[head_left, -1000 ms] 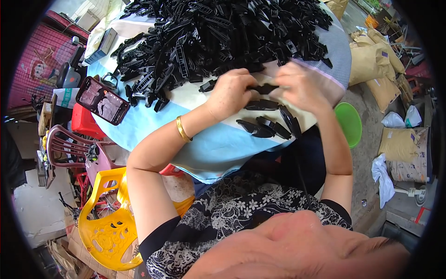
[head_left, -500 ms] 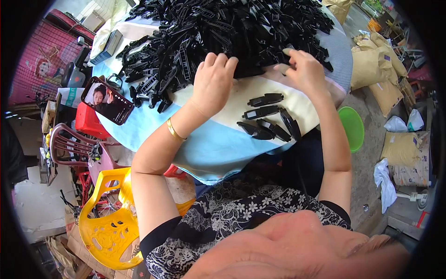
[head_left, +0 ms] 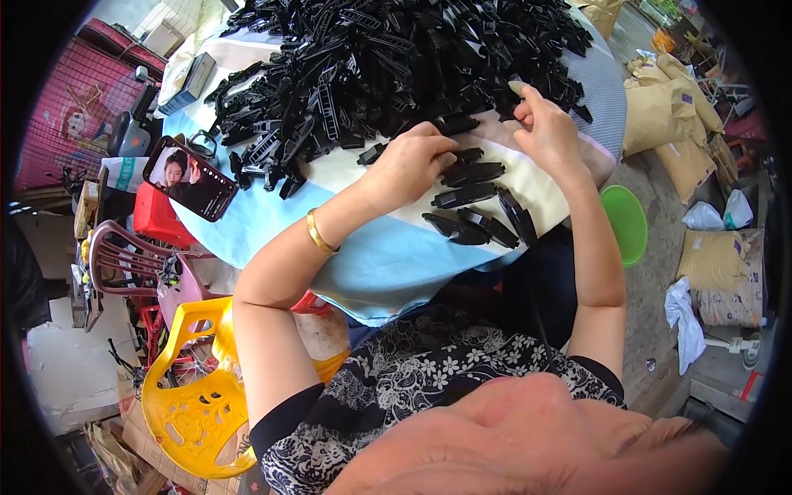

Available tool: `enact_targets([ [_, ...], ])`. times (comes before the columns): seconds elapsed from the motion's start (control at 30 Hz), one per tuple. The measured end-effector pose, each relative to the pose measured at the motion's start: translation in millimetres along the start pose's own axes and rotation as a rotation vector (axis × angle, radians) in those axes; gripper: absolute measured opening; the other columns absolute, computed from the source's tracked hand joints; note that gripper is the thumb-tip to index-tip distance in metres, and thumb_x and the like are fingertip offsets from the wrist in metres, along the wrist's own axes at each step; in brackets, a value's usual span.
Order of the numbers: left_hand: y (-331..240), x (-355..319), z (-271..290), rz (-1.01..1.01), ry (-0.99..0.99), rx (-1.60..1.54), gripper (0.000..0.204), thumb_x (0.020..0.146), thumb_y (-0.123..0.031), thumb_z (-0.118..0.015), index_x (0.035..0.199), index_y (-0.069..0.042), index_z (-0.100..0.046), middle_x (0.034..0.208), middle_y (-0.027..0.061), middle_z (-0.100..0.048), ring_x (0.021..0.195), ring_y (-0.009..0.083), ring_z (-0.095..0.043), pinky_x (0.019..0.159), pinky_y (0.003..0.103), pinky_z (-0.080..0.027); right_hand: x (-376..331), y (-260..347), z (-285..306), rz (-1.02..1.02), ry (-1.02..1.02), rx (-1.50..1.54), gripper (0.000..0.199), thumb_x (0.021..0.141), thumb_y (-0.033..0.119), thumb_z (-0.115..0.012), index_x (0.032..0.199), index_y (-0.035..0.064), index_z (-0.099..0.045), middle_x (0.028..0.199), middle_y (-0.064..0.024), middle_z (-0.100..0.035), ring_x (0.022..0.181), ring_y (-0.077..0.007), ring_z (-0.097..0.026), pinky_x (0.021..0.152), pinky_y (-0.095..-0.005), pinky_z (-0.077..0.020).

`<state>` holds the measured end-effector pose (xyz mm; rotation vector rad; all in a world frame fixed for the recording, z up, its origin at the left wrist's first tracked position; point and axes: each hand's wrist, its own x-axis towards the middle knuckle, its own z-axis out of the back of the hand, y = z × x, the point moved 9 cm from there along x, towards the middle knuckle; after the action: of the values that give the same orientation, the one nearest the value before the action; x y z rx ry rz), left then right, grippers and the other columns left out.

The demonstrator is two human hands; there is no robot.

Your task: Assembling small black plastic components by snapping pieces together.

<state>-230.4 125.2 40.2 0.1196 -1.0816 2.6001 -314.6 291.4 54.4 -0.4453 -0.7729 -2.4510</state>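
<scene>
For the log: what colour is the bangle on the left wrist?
Gold; the bangle shows best in the head view.

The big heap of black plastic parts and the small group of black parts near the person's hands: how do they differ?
The big heap of black plastic parts lies at the far side of the table, piled at all angles; the small group of black parts lies near the table's front edge, in one layer, roughly side by side. The heap holds very many parts, the group only a few. The left hand rests by the group; the right hand is at the heap's edge. Both are black, long and narrow.
</scene>
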Motion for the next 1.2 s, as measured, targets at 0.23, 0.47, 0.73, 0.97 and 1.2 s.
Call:
enact_targets([
  [0.23, -24.5, -0.3, 13.5, -0.195, -0.219, 0.393, 0.01, 0.081, -0.012, -0.064, 0.087, -0.004, -0.065, 0.082, 0.0104, -0.058, 0.082, 0.031, -0.059, 0.072, 0.039, -0.049, -16.6, 28.9, 9.9, 0.02, 0.154, 0.309, 0.036, 0.07, 0.001, -0.068, 0.105, 0.0026, -0.06, 0.086, -0.0099, -0.066, 0.078, -0.0215, -0.066, 0.07, -0.0313, -0.0535],
  [0.47, -4.9, -9.5, 13.4, -0.11, -0.106, 0.279, 0.019, 0.074, -0.008, -0.067, 0.092, -0.002, -0.067, 0.085, 0.0132, -0.059, 0.081, 0.0319, -0.06, 0.074, 0.039, -0.05, -20.0, 57.7, -2.5, 0.341, 0.221, 0.214, 0.027, 0.073, 0.003, -0.069, 0.099, 0.0, -0.065, 0.09, -0.0106, -0.064, 0.085, -0.0245, -0.062, 0.073, -0.0322, -0.0507],
  [0.73, -5.4, -4.7, 13.9, -0.054, -0.113, 0.172, 0.019, 0.072, -0.002, -0.065, 0.09, 0.0, -0.068, 0.083, 0.0137, -0.06, 0.072, 0.0315, -0.061, 0.067, 0.037, -0.05, -23.7, 65.6, 3.7, 0.452, 0.276, 0.174, 0.014, 0.067, -0.003, -0.064, 0.081, -0.003, -0.065, 0.08, -0.0107, -0.06, 0.079, -0.0283, -0.057, 0.071, -0.0359, -0.0477],
  [0.97, -10.0, -0.6, 5.7, -0.136, -0.102, 0.152, 0.017, 0.071, -0.007, -0.067, 0.087, -0.001, -0.069, 0.081, 0.0129, -0.059, 0.075, 0.0312, -0.06, 0.069, 0.038, -0.05, -19.5, 82.1, -10.1, 0.501, 0.282, 0.216, 0.015, 0.064, -0.005, -0.062, 0.078, -0.0032, -0.065, 0.076, -0.0116, -0.059, 0.078, -0.0285, -0.057, 0.07, -0.0357, -0.0472],
  [1.2, -22.4, -2.1, 11.6, -0.2, -0.037, 0.196, 0.021, 0.071, -0.009, -0.072, 0.09, -0.003, -0.068, 0.085, 0.0117, -0.059, 0.083, 0.0302, -0.06, 0.073, 0.037, -0.049, -0.7, 26.8, 1.3, 0.248, 0.065, 0.218, 0.017, 0.075, 0.006, -0.066, 0.092, 0.0034, -0.068, 0.078, -0.0087, -0.06, 0.067, -0.0243, -0.059, 0.059, -0.0329, -0.0477],
])
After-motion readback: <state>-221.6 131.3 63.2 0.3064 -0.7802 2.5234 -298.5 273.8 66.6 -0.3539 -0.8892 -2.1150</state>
